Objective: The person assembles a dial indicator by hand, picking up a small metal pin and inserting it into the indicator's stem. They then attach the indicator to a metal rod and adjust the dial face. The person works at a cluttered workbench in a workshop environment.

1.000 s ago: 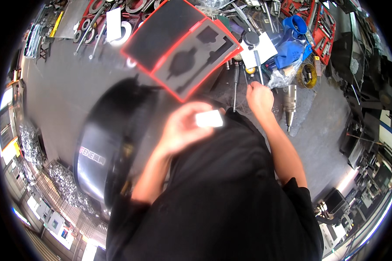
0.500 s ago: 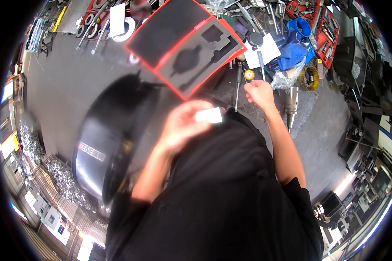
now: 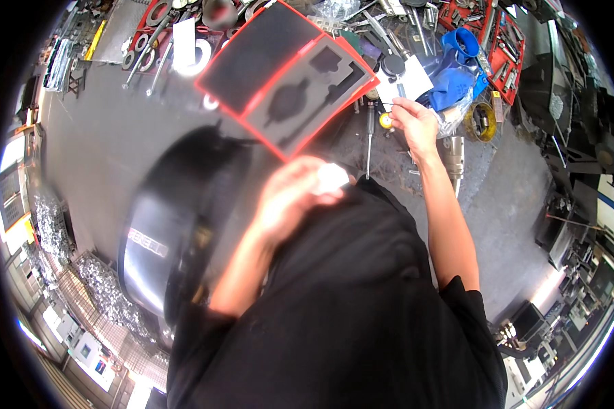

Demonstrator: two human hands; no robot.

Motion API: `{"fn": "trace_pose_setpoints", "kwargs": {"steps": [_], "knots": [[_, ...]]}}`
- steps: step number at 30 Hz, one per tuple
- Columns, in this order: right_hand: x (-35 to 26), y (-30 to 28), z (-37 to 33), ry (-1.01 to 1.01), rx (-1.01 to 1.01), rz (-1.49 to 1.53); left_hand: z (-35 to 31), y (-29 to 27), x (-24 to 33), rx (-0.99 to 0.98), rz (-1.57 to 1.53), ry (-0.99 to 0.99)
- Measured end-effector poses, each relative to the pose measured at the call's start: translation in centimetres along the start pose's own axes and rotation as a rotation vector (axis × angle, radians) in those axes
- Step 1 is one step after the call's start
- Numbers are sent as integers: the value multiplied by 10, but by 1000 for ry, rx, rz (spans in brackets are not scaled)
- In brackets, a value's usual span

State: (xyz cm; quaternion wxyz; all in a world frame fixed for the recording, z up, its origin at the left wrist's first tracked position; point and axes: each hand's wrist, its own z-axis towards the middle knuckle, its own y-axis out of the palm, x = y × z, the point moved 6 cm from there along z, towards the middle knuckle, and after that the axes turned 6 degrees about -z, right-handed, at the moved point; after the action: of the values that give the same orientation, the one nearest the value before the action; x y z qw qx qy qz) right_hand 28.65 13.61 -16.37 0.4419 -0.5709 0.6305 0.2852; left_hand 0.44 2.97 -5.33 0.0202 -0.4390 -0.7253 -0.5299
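Note:
My left hand (image 3: 293, 194) is closed around a small white piece (image 3: 331, 178), too bright to identify, just in front of my black shirt. My right hand (image 3: 415, 126) reaches over the bench with its fingers pinched together; a thin dark tip pokes out beside them, but what they hold I cannot make out. Under and beyond those fingers lies a dial bore gauge (image 3: 393, 66) on a white sheet (image 3: 416, 80), its shaft partly covered by the hand. A small yellow dial gauge (image 3: 386, 121) sits just left of the fingers. The open red case (image 3: 259, 112) has cut-out foam with bare recesses.
A black welding helmet (image 3: 177, 204) stands at the left. Right of my right hand are a metal tool holder (image 3: 455, 153), a yellow ring (image 3: 481, 123) and blue plastic (image 3: 450, 85). A slim screwdriver-like tool (image 3: 370, 136) lies nearby. Red trays (image 3: 508, 58) of tools fill the back.
My right hand has moved slightly farther away, from a closed fist to a fingertip pinch over the gauge's shaft. The left hand has turned the white piece a little.

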Motion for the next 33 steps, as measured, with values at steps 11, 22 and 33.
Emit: {"fn": "trace_pose_setpoints", "kwargs": {"steps": [11,22,33], "knots": [[-60,17,-26,-558,68,-453,-3,20,7,-35,28,-31],[-140,40,-122,-587,-237,-433,5,24,12,15,162,54],[-175,59,-200,-686,-352,-562,-12,37,34,33,769,362]]}}
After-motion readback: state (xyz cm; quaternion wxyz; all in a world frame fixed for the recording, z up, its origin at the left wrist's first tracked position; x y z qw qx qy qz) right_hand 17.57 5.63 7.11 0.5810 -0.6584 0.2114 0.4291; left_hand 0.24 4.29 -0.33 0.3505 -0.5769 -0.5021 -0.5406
